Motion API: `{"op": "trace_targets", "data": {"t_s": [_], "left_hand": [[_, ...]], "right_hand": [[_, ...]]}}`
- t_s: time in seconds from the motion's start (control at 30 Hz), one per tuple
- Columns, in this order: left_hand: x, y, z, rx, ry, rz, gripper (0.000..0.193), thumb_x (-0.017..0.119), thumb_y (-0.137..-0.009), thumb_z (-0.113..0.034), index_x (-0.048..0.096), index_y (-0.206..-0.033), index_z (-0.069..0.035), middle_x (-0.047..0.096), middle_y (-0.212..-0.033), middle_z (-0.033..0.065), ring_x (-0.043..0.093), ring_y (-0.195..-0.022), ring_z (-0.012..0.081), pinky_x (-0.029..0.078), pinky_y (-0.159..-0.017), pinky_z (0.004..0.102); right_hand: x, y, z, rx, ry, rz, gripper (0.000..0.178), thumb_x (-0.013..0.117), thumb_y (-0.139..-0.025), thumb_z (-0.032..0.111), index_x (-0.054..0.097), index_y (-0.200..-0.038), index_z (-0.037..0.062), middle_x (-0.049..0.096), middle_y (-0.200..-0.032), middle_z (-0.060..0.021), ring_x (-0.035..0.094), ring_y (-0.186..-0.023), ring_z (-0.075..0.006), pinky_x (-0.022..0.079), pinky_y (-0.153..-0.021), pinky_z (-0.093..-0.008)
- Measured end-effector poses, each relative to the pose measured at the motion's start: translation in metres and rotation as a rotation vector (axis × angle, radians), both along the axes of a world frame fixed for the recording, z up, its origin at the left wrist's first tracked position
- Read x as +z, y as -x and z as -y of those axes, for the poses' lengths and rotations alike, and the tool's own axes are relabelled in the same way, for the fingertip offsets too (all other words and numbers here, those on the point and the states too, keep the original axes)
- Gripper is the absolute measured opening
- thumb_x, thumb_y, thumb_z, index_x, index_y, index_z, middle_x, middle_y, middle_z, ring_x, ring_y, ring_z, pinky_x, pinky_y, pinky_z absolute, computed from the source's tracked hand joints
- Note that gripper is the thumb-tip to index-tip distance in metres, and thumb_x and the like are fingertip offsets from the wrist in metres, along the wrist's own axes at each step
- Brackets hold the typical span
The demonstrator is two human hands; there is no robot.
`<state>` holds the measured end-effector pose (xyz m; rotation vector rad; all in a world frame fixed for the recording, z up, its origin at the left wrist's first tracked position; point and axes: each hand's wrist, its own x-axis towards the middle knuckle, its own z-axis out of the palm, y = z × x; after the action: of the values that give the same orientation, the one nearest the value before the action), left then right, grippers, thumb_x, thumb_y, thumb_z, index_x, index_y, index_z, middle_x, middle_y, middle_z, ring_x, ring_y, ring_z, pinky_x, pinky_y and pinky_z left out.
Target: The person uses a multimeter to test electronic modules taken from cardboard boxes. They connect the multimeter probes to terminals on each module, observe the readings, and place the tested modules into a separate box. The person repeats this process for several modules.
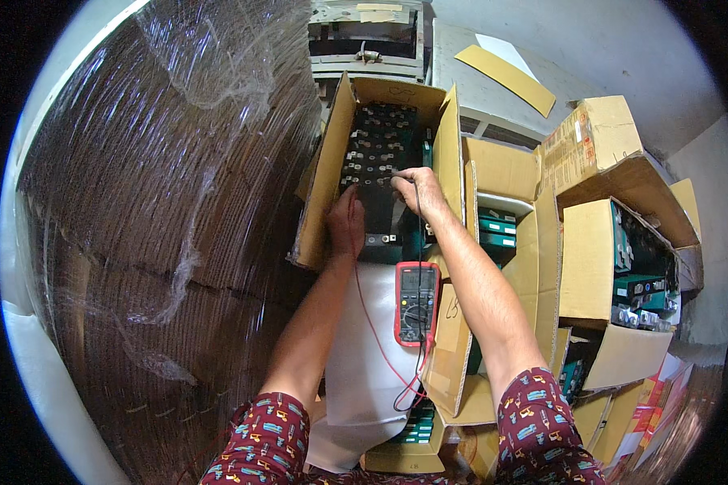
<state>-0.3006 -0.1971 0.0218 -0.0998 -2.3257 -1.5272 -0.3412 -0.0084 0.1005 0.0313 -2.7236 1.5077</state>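
Observation:
An open cardboard box (322, 182) holds rows of dark battery cells (392, 206) with metal terminals on top. My left hand (346, 222) is closed on the red test probe, its tip down by the left row of terminals. From it the red lead (361, 295) runs back to a multimeter (417, 301) with a red rim and a dial. My right hand (425, 194) pinches the black test probe (397, 174) at the terminals opposite, and the black lead (420, 242) hangs from it. Whether either tip touches metal is too small to tell.
On the right stand more cardboard boxes (586, 259) with green battery cells (639, 289). Left is a large stack wrapped in clear plastic film (154, 242). A white sheet (360, 356) lies under the meter. Behind are a metal frame (366, 69) and a cardboard strip (505, 77).

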Motion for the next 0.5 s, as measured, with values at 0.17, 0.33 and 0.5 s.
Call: {"op": "trace_targets", "data": {"t_s": [0.17,0.33,0.5], "left_hand": [[0.007,-0.002,-0.004,0.003,0.024,-0.01,0.041,0.053,-0.1,-0.015,0.061,-0.136,0.003,0.069,-0.123,0.0255,0.068,-0.114,0.0375,0.052,-0.099,0.0425],[-0.008,0.002,0.001,0.036,-0.004,-0.083,0.04,0.053,-0.101,-0.017,0.062,-0.134,0.003,0.069,-0.121,0.0265,0.069,-0.112,0.0382,0.052,-0.098,0.0424],[-0.007,0.004,0.004,-0.009,0.009,0.07,0.04,0.053,-0.101,-0.016,0.062,-0.134,0.004,0.07,-0.122,0.0266,0.068,-0.114,0.0377,0.051,-0.1,0.0423]], "right_hand": [[-0.004,0.001,-0.004,0.003,0.006,0.014,0.016,0.073,-0.088,0.013,0.08,-0.098,0.0018,0.077,-0.082,-0.0174,0.076,-0.078,-0.0236,0.058,-0.075,-0.0365],[-0.004,0.001,0.001,0.011,0.028,0.006,0.015,0.072,-0.088,0.013,0.079,-0.095,0.0013,0.075,-0.08,-0.0187,0.076,-0.078,-0.0275,0.058,-0.074,-0.0388],[-0.009,0.005,-0.002,0.09,-0.1,-0.111,0.019,0.068,-0.09,0.015,0.078,-0.093,-0.0005,0.075,-0.075,-0.0126,0.072,-0.07,-0.0181,0.057,-0.069,-0.0347]]}}
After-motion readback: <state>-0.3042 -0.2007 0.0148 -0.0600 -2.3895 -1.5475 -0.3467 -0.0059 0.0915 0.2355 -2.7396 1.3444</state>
